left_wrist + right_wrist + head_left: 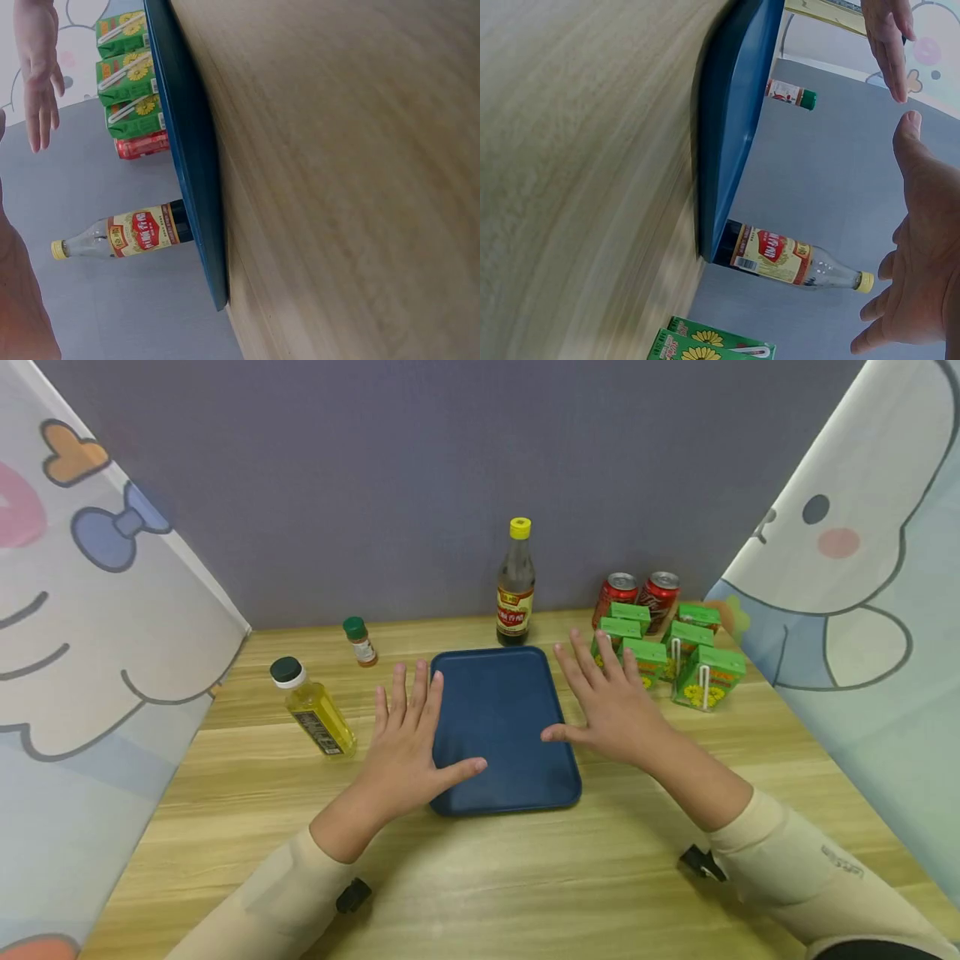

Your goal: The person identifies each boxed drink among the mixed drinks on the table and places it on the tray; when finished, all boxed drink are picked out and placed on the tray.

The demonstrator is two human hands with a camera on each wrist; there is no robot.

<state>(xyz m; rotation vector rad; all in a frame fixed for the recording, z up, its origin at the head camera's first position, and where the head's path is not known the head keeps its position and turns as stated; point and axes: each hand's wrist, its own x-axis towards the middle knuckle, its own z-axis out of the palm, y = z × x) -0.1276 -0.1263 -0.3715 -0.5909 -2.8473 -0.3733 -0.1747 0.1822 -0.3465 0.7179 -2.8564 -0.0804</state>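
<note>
Both hands hover over the table with fingers straight and spread, holding nothing. My left hand point(405, 764) is over the left edge of a dark blue tray point(498, 727), its thumb pointing in across it. Beyond the tray's right edge is my right hand point(611, 710), near several green drink cartons point(708, 678) with straws. In the right wrist view the right hand point(930, 247) hangs clear of the tabletop. A yellow-capped vinegar bottle point(516, 589) stands upright just behind the tray. Left of the left hand stands a bottle of yellow oil point(322, 714) with a dark cap.
A small green-capped spice jar point(362, 643) stands at the back left. Two red soda cans point(660, 597) are behind the cartons at the back right. A grey partition point(360, 485) closes off the table's far edge, with cartoon-printed panels on both sides.
</note>
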